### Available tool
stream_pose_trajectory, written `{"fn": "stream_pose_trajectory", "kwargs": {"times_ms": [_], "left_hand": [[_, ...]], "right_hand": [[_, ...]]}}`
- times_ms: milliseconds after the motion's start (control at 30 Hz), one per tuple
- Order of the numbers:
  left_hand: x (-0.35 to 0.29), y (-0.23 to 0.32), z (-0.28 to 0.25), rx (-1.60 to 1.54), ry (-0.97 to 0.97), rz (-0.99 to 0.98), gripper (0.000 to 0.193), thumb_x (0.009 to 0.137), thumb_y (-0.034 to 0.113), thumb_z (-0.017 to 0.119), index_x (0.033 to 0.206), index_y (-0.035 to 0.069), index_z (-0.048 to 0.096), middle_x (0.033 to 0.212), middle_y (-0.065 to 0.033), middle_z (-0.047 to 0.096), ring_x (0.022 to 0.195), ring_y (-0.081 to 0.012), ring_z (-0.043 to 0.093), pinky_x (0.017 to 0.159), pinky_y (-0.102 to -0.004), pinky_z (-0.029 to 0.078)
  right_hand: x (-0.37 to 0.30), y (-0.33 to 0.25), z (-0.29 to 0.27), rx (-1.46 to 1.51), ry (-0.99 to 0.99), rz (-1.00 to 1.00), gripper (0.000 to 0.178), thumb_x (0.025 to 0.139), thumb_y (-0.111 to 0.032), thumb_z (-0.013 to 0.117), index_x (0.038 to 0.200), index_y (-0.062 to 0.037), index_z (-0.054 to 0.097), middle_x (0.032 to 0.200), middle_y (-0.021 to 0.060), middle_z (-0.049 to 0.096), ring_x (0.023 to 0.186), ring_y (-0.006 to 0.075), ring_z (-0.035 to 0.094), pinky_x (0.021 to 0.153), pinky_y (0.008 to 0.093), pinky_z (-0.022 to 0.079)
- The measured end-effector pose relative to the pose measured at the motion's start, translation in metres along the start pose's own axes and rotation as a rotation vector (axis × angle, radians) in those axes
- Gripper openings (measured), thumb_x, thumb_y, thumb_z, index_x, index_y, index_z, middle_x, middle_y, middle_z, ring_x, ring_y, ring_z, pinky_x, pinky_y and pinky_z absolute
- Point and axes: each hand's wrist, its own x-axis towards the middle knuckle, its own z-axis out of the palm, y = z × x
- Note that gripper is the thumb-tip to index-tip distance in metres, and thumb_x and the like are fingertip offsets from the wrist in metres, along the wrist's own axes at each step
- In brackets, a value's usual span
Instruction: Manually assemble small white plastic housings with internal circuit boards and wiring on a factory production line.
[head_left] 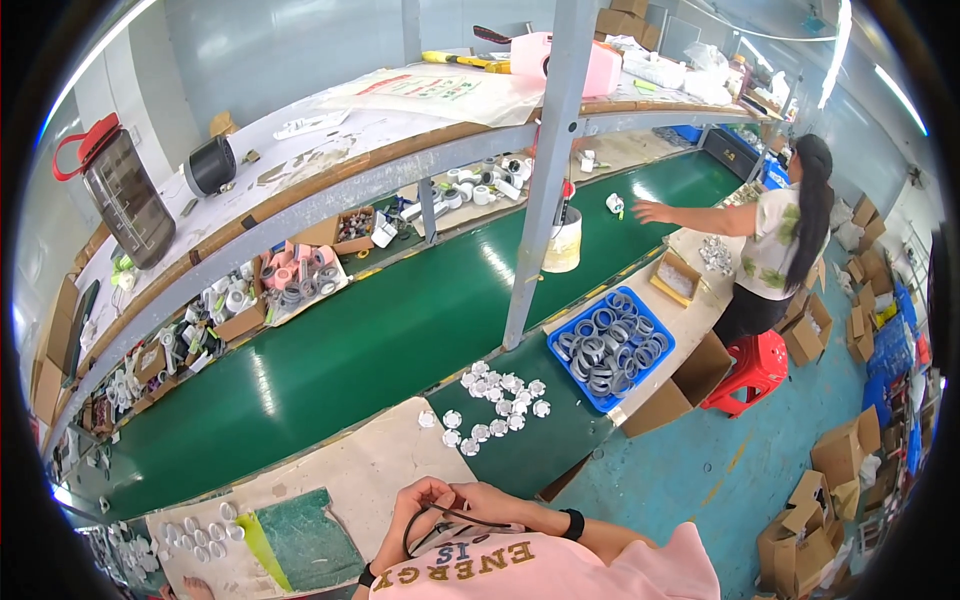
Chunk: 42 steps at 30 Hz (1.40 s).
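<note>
- While held close to the chest, left hand [415, 512] and right hand [490, 503] pinch a thin black ring [440, 525], fingers curled shut on it.
- Beyond, on the worktop [360, 470]: white round parts [495, 400].
- Farther: blue tray [612, 345] of grey rings; green conveyor belt [380, 330].

Both hands, the left hand [415, 512] and the right hand [500, 503], pinch a thin black rubber ring [440, 525] against the chest, with white round caps [497, 397] scattered just beyond and a blue tray [563, 335] of grey rings further right.

white caps [497, 398] beside open belt [380, 340]
</note>
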Motion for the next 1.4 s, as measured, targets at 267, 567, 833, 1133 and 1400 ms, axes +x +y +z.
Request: {"fn": "stream_pose_trajectory", "kwargs": {"times_ms": [267,567,833,1133,1400], "left_hand": [[0.0,-0.005,-0.001,0.011,-0.016,0.012,0.005,0.083,0.004,0.059,0.087,0.0,0.058,0.075,-0.0028,0.061,0.066,-0.0066,0.056,0.059,-0.0183,0.043],[0.0,-0.004,0.0,0.01,-0.019,0.008,0.005,0.083,0.005,0.059,0.086,0.0,0.058,0.075,-0.0028,0.061,0.065,-0.0065,0.055,0.058,-0.0183,0.043],[0.001,-0.003,0.001,0.001,-0.012,-0.019,0.006,0.082,0.005,0.061,0.085,0.001,0.058,0.076,-0.0028,0.061,0.066,-0.0068,0.054,0.06,-0.0184,0.043],[0.0,0.004,0.004,-0.007,-0.011,-0.018,0.007,0.082,0.006,0.061,0.085,0.001,0.058,0.075,-0.0023,0.061,0.066,-0.0064,0.054,0.06,-0.0185,0.043],[0.002,-0.003,0.0,0.143,-0.031,0.022,0.008,0.081,0.006,0.063,0.087,0.002,0.059,0.076,-0.0005,0.06,0.068,-0.0055,0.053,0.06,-0.0179,0.041]], "right_hand": [[-0.001,0.0,0.0,0.006,-0.012,0.005,0.037,0.08,-0.033,0.061,0.095,0.0,0.055,0.081,0.012,0.062,0.07,0.0208,0.06,0.064,0.0311,0.046],[-0.002,0.001,0.0,-0.004,0.01,-0.007,0.036,0.08,-0.032,0.062,0.096,0.0001,0.054,0.082,0.0137,0.063,0.072,0.0229,0.061,0.065,0.0319,0.046],[-0.003,-0.006,-0.003,0.03,0.016,-0.001,0.036,0.08,-0.031,0.063,0.095,0.0,0.054,0.08,0.0131,0.062,0.069,0.0224,0.06,0.062,0.0322,0.046],[-0.001,0.001,-0.001,0.041,0.008,0.014,0.035,0.079,-0.031,0.063,0.096,-0.0013,0.054,0.082,0.0127,0.062,0.072,0.0216,0.06,0.065,0.0315,0.047],[0.0,0.009,-0.001,0.009,0.027,0.038,0.036,0.081,-0.03,0.061,0.1,-0.0018,0.051,0.086,0.0126,0.06,0.075,0.021,0.059,0.067,0.0315,0.047]]}}
